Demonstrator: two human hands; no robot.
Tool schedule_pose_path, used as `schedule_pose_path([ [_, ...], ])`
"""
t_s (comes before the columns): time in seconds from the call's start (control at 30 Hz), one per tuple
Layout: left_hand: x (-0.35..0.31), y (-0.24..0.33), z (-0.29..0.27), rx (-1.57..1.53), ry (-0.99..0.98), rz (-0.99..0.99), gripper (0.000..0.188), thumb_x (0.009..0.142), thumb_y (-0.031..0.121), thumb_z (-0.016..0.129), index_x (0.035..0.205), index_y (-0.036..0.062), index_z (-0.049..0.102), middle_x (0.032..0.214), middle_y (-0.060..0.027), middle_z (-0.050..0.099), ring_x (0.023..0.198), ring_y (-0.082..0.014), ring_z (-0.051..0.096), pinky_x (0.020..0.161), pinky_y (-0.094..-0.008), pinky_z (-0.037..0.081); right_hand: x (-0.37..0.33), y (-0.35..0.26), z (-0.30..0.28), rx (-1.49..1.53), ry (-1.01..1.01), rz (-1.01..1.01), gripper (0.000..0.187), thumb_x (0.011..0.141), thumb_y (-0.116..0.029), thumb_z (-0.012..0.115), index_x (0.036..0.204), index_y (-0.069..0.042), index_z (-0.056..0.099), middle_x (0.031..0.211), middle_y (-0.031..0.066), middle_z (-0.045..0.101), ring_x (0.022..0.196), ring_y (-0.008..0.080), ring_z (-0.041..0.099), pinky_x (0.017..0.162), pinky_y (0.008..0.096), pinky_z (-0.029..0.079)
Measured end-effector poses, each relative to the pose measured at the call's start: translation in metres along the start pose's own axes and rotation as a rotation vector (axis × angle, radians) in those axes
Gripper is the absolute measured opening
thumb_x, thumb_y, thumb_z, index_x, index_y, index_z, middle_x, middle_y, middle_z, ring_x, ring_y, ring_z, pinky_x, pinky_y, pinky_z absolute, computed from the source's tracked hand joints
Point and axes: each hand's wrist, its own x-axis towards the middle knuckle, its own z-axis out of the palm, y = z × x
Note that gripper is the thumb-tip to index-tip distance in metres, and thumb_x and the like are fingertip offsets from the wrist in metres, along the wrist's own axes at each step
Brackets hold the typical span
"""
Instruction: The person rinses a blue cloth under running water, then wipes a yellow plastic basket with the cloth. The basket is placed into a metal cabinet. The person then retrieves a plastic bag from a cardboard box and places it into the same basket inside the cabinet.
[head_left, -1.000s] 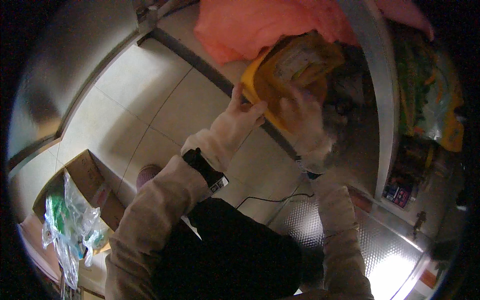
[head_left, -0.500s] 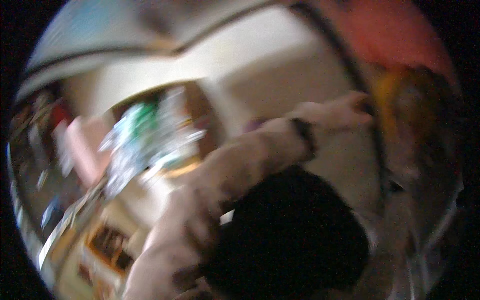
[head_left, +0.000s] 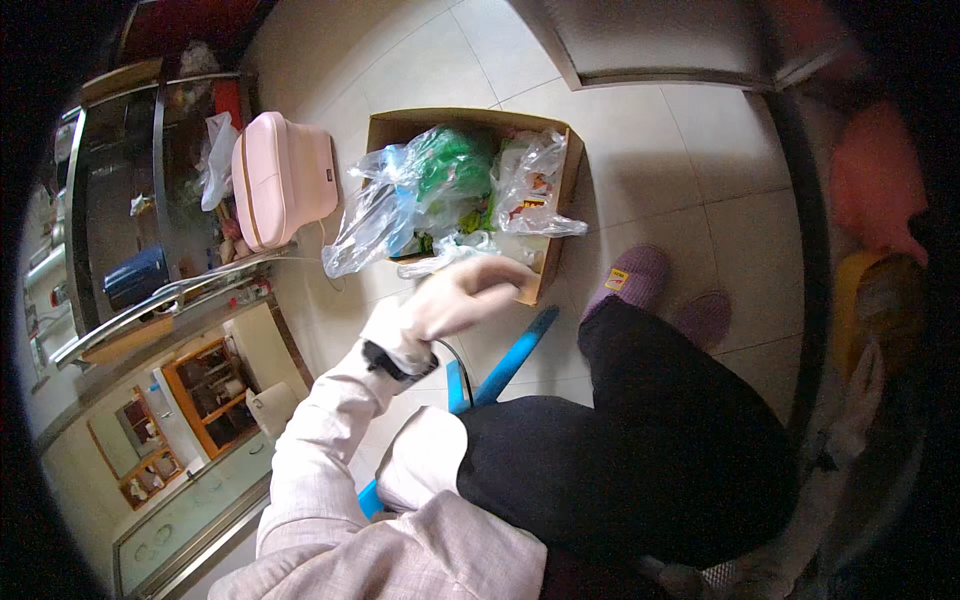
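Note:
My left hand (head_left: 472, 297), with a dark watch (head_left: 398, 362) on its wrist, hovers in front of the near edge of a cardboard box (head_left: 571, 190). Its fingers are stretched out and slightly curved, a little blurred, with nothing seen in them. Inside the box lie a green plastic bag (head_left: 452, 165), clear plastic bags (head_left: 372, 215) and a clear bag with red and yellow print (head_left: 532, 190). At the dim right rim, my right hand (head_left: 848, 425) is by a yellow object (head_left: 880, 300); its fingers cannot be made out.
A pink case (head_left: 285, 180) stands left of the box, beside a glass-fronted cabinet (head_left: 120, 200). Under me are blue stool legs (head_left: 515, 355). Purple slippers (head_left: 640, 275) are on the tiled floor (head_left: 660, 225). A dark-edged panel (head_left: 670, 40) is at the top, a red object (head_left: 880, 180) at right.
The view has turned and sharpened. My left arm, stretched far to the right before, has swung back left to the box. The box now appears nearer the middle.

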Motion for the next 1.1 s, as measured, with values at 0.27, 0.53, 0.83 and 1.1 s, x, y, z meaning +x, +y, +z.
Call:
schedule_pose_path([
  [0.27, 0.007, -0.028, -0.1, -0.061, 0.758, 0.494, 0.037, 0.094, 0.012, 0.064, 0.127, -0.0034, 0.057, 0.116, -0.0138, 0.067, 0.108, -0.0187, 0.063, 0.097, -0.0292, 0.048, 0.064, -0.053, -0.053, 0.01, -0.056, -0.035, 0.053, 0.106, -0.04, 0.03, 0.147, -0.006, 0.04, 0.15, 0.0159, 0.039, 0.139, 0.0287, 0.039, 0.115, 0.0415, 0.034],
  [0.53, 0.087, -0.042, 0.005, 0.479, 0.518, 0.37, 0.1, 0.077, 0.047, 0.078, 0.153, 0.0052, 0.026, 0.158, -0.0345, 0.014, 0.147, -0.0497, 0.013, 0.121, -0.0424, 0.018, 0.162, -0.192, -0.078, 0.267, -0.159, 0.239, 0.033, 0.105, -0.014, 0.047, 0.135, -0.003, 0.055, 0.131, 0.0147, 0.06, 0.125, 0.0239, 0.056, 0.107, 0.034, 0.044],
  [0.83, 0.06, -0.021, -0.079, 1.061, 0.723, 0.292, 0.084, 0.082, 0.035, 0.076, 0.148, 0.0045, 0.035, 0.151, -0.0264, 0.035, 0.141, -0.0398, 0.033, 0.118, -0.0477, 0.024, 0.203, -0.288, -0.075, 0.289, -0.175, -0.009, 0.029, 0.103, -0.013, 0.05, 0.129, -0.003, 0.06, 0.124, 0.0137, 0.064, 0.116, 0.022, 0.062, 0.1, 0.0332, 0.049],
  [1.1, 0.113, -0.063, -0.161, 1.349, 0.662, -0.15, 0.071, 0.09, 0.038, 0.056, 0.149, 0.0088, 0.03, 0.123, -0.0245, 0.059, 0.121, -0.0374, 0.054, 0.113, -0.061, 0.022, 0.21, -0.294, -0.032, 0.259, -0.276, 0.024, 0.03, 0.1, -0.018, 0.055, 0.127, -0.007, 0.062, 0.116, 0.0126, 0.067, 0.11, 0.0237, 0.063, 0.093, 0.0355, 0.05],
])
